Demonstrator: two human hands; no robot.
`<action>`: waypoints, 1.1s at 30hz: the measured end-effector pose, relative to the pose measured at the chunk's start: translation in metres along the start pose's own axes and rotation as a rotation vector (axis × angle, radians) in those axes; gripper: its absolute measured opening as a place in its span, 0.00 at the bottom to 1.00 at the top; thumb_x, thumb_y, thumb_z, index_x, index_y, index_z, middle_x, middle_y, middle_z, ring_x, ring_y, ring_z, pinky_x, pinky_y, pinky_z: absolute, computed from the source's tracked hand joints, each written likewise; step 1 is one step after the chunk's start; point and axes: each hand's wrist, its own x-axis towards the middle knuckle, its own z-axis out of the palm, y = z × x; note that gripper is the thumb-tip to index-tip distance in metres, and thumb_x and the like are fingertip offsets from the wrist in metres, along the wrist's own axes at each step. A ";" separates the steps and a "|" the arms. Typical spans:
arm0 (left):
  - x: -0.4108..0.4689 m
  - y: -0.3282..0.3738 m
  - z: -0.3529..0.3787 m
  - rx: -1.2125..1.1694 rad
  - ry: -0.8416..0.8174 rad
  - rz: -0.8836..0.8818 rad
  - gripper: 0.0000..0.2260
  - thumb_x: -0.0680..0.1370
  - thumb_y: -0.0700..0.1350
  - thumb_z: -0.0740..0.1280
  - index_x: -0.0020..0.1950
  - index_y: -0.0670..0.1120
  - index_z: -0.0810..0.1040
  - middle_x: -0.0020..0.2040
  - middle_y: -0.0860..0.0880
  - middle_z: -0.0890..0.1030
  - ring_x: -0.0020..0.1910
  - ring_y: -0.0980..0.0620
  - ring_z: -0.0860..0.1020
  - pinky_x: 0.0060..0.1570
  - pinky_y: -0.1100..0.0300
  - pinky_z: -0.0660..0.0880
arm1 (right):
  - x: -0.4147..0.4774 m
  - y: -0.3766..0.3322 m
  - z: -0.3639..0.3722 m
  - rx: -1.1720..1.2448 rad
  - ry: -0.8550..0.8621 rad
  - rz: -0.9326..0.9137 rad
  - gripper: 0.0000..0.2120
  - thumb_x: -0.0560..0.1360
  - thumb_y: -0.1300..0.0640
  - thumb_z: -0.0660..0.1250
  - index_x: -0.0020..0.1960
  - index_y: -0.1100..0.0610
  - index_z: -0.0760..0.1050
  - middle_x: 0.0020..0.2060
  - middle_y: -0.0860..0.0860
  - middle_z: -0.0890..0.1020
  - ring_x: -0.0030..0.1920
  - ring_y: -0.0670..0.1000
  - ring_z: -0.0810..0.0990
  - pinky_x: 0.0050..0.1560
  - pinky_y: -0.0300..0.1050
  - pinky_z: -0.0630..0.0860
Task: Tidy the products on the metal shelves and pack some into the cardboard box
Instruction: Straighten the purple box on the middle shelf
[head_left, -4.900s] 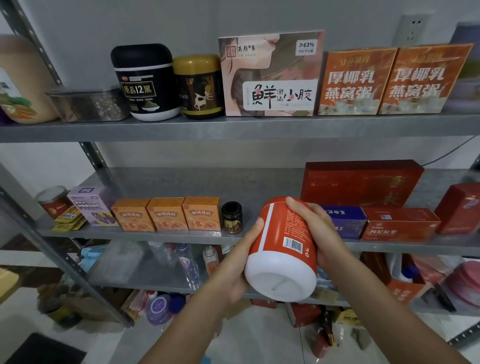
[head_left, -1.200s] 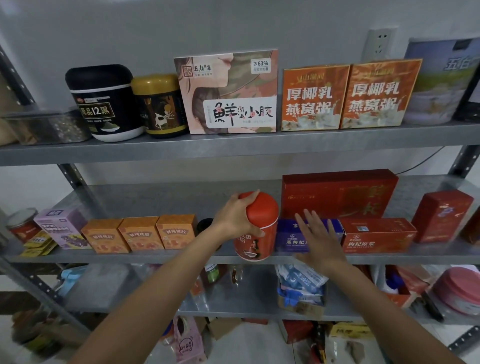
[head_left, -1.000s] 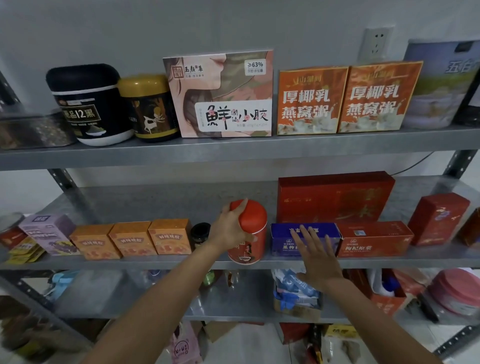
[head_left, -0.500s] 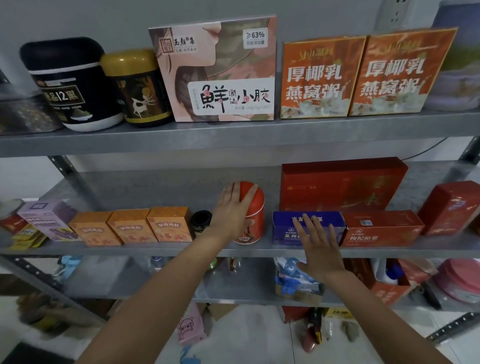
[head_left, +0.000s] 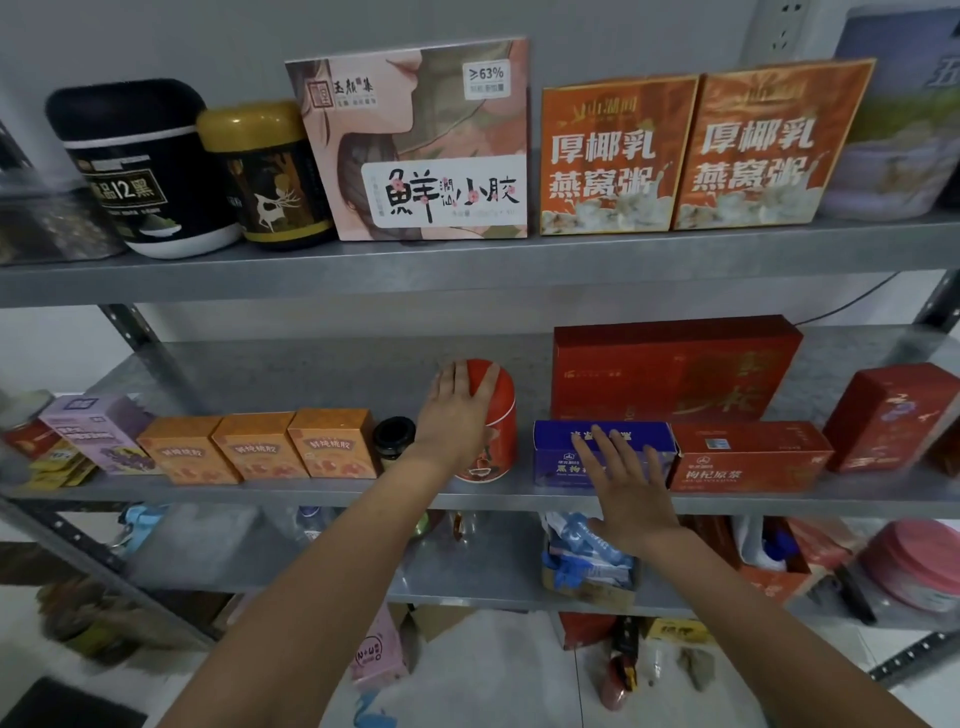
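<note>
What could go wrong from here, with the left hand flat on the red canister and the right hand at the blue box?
1. The left hand lies flat on the red canister; a push near its top might tip it.
2. The small black-lidded jar stands close to that wrist and might be knocked.
3. The blue box sits at the middle shelf's front edge; the right hand might drag it off.

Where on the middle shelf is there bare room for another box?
The middle shelf is bare at the back, behind the three orange boxes, left of the red canister. A smaller patch separates the large red box from the upright red box. The front row is crowded.
</note>
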 end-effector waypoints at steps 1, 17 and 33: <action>0.000 0.001 -0.001 0.008 -0.001 -0.002 0.38 0.80 0.54 0.64 0.80 0.49 0.42 0.79 0.36 0.48 0.78 0.37 0.48 0.76 0.48 0.47 | 0.000 0.002 -0.002 0.001 0.001 -0.012 0.48 0.76 0.41 0.64 0.77 0.49 0.30 0.78 0.52 0.36 0.78 0.55 0.37 0.74 0.59 0.38; -0.003 0.005 0.006 -0.019 -0.014 -0.050 0.41 0.80 0.54 0.65 0.80 0.49 0.39 0.79 0.36 0.43 0.78 0.37 0.43 0.76 0.46 0.44 | 0.026 0.051 -0.005 0.108 0.272 0.019 0.33 0.75 0.58 0.68 0.77 0.53 0.58 0.73 0.54 0.66 0.73 0.56 0.62 0.71 0.54 0.58; -0.057 0.016 0.015 -0.700 0.377 0.202 0.40 0.73 0.66 0.62 0.79 0.53 0.51 0.79 0.52 0.51 0.77 0.56 0.47 0.73 0.50 0.57 | -0.022 0.060 -0.051 0.621 0.497 -0.029 0.27 0.65 0.65 0.78 0.63 0.56 0.76 0.54 0.47 0.77 0.56 0.47 0.68 0.51 0.41 0.64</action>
